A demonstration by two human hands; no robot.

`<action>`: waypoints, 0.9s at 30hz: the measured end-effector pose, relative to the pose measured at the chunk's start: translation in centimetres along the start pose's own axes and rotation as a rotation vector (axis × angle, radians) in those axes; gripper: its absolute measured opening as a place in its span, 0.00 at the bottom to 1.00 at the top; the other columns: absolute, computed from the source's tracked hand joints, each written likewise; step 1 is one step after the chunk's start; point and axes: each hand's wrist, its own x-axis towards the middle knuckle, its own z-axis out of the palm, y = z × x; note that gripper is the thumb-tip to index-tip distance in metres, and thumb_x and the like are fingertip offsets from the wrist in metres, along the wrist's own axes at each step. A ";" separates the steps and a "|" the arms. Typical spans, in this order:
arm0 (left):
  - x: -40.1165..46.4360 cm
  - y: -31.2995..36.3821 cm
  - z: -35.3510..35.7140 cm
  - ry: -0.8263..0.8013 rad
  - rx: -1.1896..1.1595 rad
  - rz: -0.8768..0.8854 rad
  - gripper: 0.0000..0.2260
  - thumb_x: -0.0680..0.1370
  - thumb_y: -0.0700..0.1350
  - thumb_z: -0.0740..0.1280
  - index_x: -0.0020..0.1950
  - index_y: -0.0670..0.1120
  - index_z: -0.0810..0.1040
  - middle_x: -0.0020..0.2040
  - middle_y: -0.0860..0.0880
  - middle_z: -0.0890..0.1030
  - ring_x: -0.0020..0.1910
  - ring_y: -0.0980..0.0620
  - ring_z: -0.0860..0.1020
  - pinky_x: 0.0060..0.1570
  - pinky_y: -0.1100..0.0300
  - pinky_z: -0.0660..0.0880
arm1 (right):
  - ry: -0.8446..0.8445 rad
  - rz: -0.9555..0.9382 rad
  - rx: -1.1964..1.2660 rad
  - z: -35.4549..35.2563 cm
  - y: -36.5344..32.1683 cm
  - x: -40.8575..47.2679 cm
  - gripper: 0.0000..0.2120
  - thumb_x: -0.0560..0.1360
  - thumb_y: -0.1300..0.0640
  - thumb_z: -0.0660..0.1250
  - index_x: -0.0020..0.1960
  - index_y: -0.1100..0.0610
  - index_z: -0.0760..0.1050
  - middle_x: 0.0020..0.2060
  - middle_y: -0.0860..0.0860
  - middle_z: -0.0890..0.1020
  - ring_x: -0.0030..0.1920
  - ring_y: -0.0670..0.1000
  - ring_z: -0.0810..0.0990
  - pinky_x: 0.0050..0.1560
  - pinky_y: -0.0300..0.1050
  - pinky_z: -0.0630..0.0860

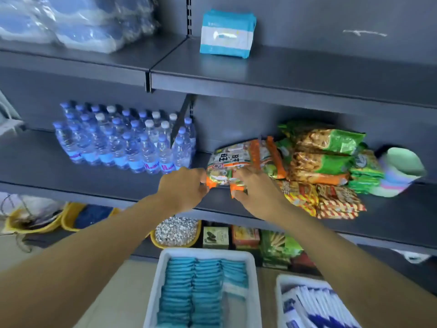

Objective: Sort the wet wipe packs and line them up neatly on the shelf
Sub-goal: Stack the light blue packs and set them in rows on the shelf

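I see both hands on the middle shelf [390, 223]: left hand [183, 189] and right hand [254, 189] each pinch the near edge of an orange-trimmed snack bag [233, 165]. One teal wet wipe pack [227, 34] stands on the top shelf [307, 74]; more teal packs [201, 290] fill a white bin [253, 304] below.
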 end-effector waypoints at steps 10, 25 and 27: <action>-3.1 -3.9 18.7 -0.345 -0.015 0.052 0.14 0.80 0.55 0.60 0.63 0.51 0.71 0.56 0.48 0.79 0.54 0.46 0.78 0.45 0.55 0.74 | -0.357 0.276 0.015 17.2 5.4 -7.0 0.17 0.78 0.54 0.63 0.65 0.57 0.68 0.61 0.55 0.72 0.61 0.57 0.73 0.56 0.49 0.73; -0.4 -5.8 45.1 -0.469 -0.024 0.016 0.17 0.79 0.51 0.62 0.67 0.52 0.68 0.65 0.50 0.72 0.64 0.48 0.71 0.55 0.52 0.73 | -0.506 0.397 0.034 43.4 18.7 -9.7 0.21 0.75 0.57 0.66 0.66 0.55 0.65 0.58 0.52 0.75 0.55 0.51 0.77 0.46 0.40 0.75; 0.6 -5.8 47.5 -0.432 -0.010 0.030 0.18 0.79 0.50 0.63 0.68 0.51 0.67 0.65 0.50 0.71 0.65 0.48 0.70 0.54 0.52 0.72 | -0.495 0.367 0.015 46.0 20.1 -9.3 0.19 0.75 0.59 0.66 0.65 0.56 0.66 0.58 0.53 0.75 0.57 0.52 0.76 0.45 0.39 0.70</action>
